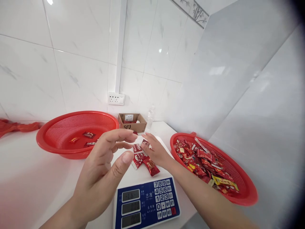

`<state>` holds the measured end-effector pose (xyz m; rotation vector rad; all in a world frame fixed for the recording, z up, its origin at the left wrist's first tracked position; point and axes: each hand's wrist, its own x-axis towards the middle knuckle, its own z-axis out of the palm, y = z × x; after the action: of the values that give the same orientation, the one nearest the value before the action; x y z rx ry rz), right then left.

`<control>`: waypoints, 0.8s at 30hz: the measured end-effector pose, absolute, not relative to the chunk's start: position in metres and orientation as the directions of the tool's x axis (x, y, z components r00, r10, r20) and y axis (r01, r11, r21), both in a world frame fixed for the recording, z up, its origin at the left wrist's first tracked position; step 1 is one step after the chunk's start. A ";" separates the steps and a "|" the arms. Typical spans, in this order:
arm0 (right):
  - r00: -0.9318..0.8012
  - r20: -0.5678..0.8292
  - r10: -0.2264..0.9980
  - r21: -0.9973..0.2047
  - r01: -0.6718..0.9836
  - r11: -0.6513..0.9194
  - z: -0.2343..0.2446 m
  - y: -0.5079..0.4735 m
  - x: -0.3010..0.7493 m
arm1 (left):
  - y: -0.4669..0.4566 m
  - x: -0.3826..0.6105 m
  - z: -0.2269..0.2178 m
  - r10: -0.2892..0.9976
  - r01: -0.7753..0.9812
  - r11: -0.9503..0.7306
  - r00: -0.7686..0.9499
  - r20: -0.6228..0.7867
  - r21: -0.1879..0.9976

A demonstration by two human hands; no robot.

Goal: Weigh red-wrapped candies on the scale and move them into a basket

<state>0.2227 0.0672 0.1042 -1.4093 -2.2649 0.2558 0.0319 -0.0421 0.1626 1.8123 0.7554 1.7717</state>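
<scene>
My left hand (pixel 105 168) hovers above the scale's platform with fingers curved and spread, holding nothing. My right hand (pixel 154 151) rests on the white platform of the scale (pixel 147 203), its fingertips pinching a small red candy packet (pixel 145 143). Red wrapped candies (pixel 143 160) lie on the platform under and beside that hand. The scale has a blue panel with a keypad and three displays.
A red basket (pixel 71 149) at the left holds a few candies. Another red basket (pixel 247 194) at the right is full of red wrapped candies. A small cardboard box (pixel 139 125) and a clear bottle (pixel 150 116) stand by the tiled wall. Red bags (pixel 16 127) lie far left.
</scene>
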 end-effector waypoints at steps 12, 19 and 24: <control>0.175 0.669 0.722 -0.634 0.642 0.431 0.008 -0.040 0.308 | -0.033 0.041 0.155 0.719 0.130 -0.693 0.055 0.693 0.709; 0.376 0.151 0.914 -0.941 0.339 0.016 -0.033 -0.040 0.329 | -0.026 0.058 0.140 0.817 0.292 -0.573 0.136 0.560 0.765; 0.222 0.006 0.975 -0.937 0.343 -0.072 -0.038 -0.023 0.350 | -0.031 0.053 0.128 0.869 0.549 -0.486 0.216 0.446 0.680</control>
<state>0.3500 -0.0226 -0.0383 -1.5876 -1.2726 0.8754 0.0532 -0.0306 0.1281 2.1201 1.3159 1.1641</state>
